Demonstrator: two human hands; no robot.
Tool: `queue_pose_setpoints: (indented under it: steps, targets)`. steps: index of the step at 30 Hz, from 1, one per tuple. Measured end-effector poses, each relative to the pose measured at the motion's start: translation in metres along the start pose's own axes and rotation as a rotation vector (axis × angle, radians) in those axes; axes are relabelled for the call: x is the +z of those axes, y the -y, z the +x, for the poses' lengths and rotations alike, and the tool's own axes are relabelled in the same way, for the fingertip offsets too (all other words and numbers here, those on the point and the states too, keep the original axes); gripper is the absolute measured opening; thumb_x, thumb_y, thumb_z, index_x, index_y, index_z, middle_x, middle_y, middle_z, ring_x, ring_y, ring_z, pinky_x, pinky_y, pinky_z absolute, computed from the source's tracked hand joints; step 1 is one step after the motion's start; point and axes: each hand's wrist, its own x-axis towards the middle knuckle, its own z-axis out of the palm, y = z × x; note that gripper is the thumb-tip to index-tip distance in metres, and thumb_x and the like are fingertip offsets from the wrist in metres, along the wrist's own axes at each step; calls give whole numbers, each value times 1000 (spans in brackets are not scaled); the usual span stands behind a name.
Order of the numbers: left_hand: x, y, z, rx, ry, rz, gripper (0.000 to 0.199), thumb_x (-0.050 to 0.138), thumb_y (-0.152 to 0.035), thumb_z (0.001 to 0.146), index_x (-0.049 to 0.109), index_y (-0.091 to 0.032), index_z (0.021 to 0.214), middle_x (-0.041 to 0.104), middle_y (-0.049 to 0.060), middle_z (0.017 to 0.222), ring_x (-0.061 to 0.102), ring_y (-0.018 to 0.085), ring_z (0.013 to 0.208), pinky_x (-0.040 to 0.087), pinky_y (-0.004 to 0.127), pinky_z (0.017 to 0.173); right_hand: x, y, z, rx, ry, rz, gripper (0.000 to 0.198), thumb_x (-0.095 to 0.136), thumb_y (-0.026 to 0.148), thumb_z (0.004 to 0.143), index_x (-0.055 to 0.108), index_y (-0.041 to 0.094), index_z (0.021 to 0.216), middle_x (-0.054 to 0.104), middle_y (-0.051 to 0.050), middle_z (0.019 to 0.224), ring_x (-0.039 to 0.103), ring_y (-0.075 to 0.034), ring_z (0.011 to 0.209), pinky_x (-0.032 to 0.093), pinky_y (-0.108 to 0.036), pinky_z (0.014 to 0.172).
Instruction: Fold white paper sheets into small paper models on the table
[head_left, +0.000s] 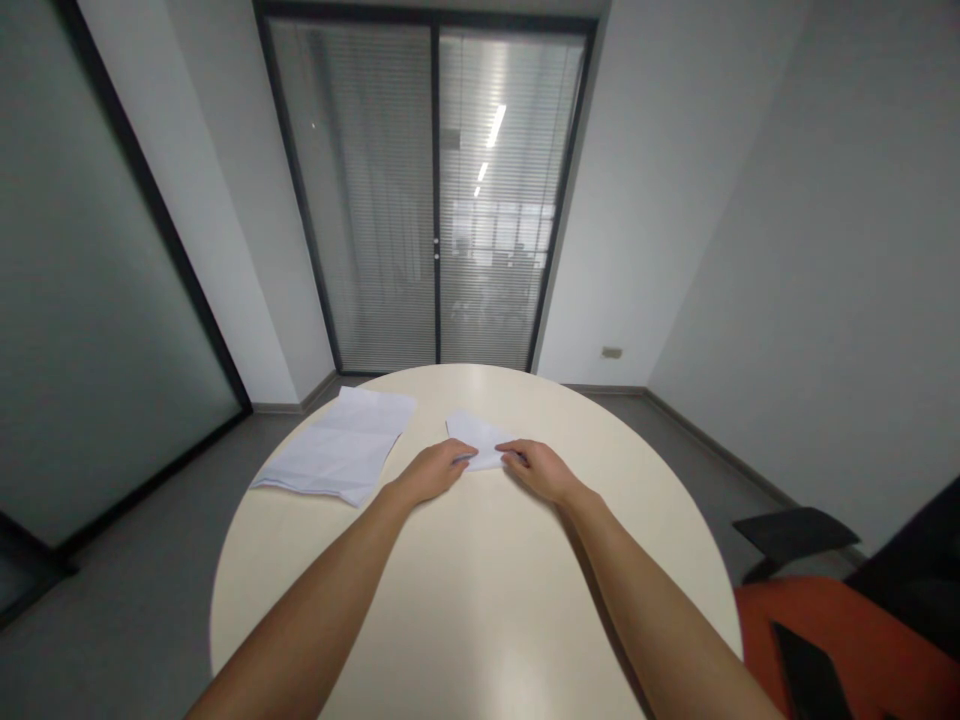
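Observation:
A small folded sheet of white paper (480, 436) lies on the round cream table (465, 590), between my two hands. My left hand (435, 470) pinches its left edge, fingers closed over the paper. On the opposite side my right hand (544, 468) has thumb and fingers closed on the right edge. Both forearms reach in from the near side of the table. Left of my left hand rests a larger stack of creased white sheets (341, 440), which neither hand touches.
An orange chair (862, 640) with black armrests stands at the table's right. Beyond the far table edge are glass doors with blinds (435, 200). A frosted glass panel (112, 280) is at left, and a white wall (840, 250) at right.

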Motion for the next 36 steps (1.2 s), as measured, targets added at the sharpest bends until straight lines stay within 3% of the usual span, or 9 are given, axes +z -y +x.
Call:
queue_pose_setpoints:
  steps: [22,36]
  targets:
    - [1,-4,-1,61,7,104,31,54,-26,94,75,-23,117,70,3,128,67,22,112,50,31,101,13,-12,3,-112,-30,-38,32,52,23,97,70,18,123,71,-12,119,64,-25,109,48,-41,101]
    - [4,-3,-1,105,-3,90,31,57,-25,92,73,-18,118,70,7,130,60,24,125,45,38,110,12,-6,3,-141,-46,-90,32,52,22,98,73,18,121,71,-12,121,63,-26,110,48,-41,102]
